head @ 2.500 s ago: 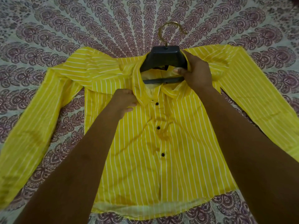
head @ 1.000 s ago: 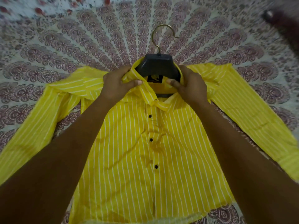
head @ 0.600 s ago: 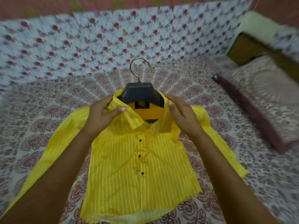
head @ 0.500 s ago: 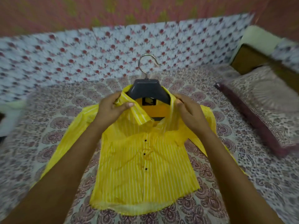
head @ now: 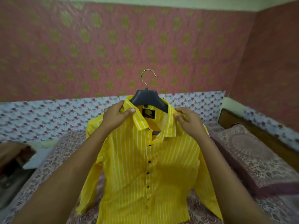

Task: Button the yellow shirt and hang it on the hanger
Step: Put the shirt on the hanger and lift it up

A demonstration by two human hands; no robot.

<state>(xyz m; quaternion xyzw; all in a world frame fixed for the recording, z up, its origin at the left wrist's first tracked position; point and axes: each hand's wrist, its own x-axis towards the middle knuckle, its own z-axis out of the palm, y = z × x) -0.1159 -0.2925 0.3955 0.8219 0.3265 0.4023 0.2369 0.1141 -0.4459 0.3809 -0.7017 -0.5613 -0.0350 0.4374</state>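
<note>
Both our hands are up at the neck of the shirt, which hangs on the hanger in front of us, above the bedspread. Our left hand pinches the collar at its 9 o'clock side, thumb laid on the outer face and fingers curled behind. Our right hand pinches a fold of yellow cloth at the 3 o'clock side, just beside the collar's edge, with its fingers curled in. The hanger's dark body sits inside the neck opening and its metal hook stands up at 12 o'clock, free of anything. A black label shows inside the neck. The collar lies open at the throat; below it, dark buttons run down the placket toward 6 o'clock. The sleeves hang down at both sides (whether the hem touches the bedspread, we cannot tell). At 3 o'clock of the shirt lies a patterned pillow. Behind everything, at 12 o'clock, rises a pink wall with a flowered sheet along its foot.
</note>
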